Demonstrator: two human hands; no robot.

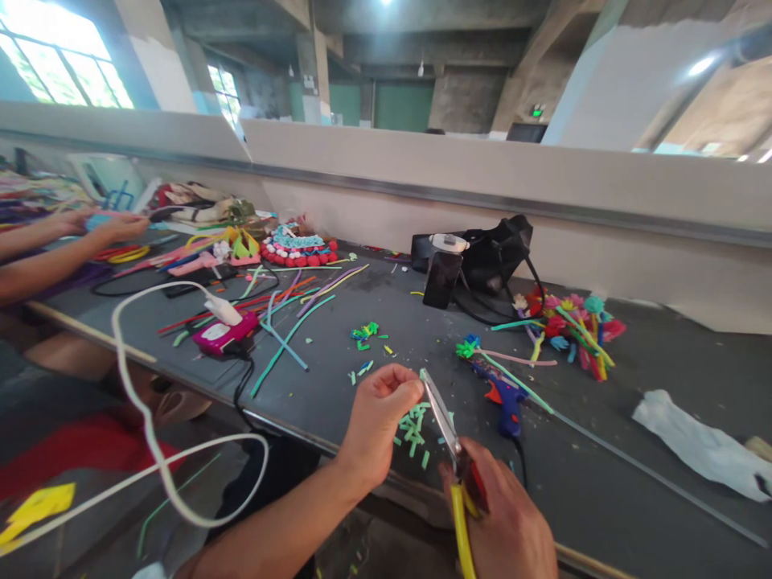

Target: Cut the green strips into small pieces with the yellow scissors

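My right hand (503,515) is closed round the yellow-and-red handles of a pair of scissors (443,418). The blades point up and away, with their tips at the fingertips of my left hand (379,410). Thumb and forefinger of that hand pinch a small light green pipe cleaner piece (423,374), mostly hidden by the fingers. On the table below and behind the left hand lies a scatter of short light green cut pieces (415,434). Just beyond are more snippets (365,331) in green, blue and yellow.
A blue glue gun (505,398) lies right of the scissors, near a bunch of pipe cleaner flowers (582,326). A black bag (498,257) and a phone (442,279) stand at the back. Leftward are a magenta power adapter (226,334), a white cable (129,370) and another person's hands (112,227).
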